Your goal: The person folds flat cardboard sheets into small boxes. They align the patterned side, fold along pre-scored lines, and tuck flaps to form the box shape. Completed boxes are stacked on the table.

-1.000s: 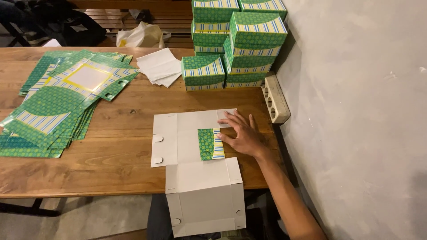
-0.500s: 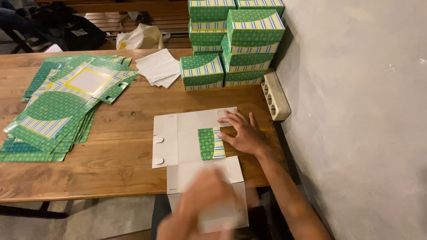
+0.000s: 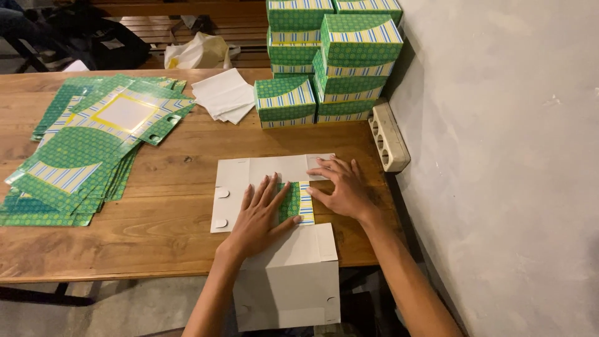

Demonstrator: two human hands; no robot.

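Note:
A flat cardboard box blank (image 3: 274, 171) lies white side up on the wooden table (image 3: 156, 249), its lower part hanging over the front edge. A small green and striped flap (image 3: 298, 201) is folded onto it. My left hand (image 3: 259, 215) lies flat on the blank, fingers spread, just left of the flap and touching it. My right hand (image 3: 340, 187) presses flat on the blank to the right of the flap.
A fanned pile of unfolded green patterned blanks (image 3: 87, 143) covers the table's left. Several finished green boxes (image 3: 331, 56) are stacked at the back right. White paper sheets (image 3: 224, 93) lie beside them. A power strip (image 3: 388, 137) lies along the wall.
My left hand came up from below the table edge and now lies flat on the blank beside the flap. My right hand has stayed in place.

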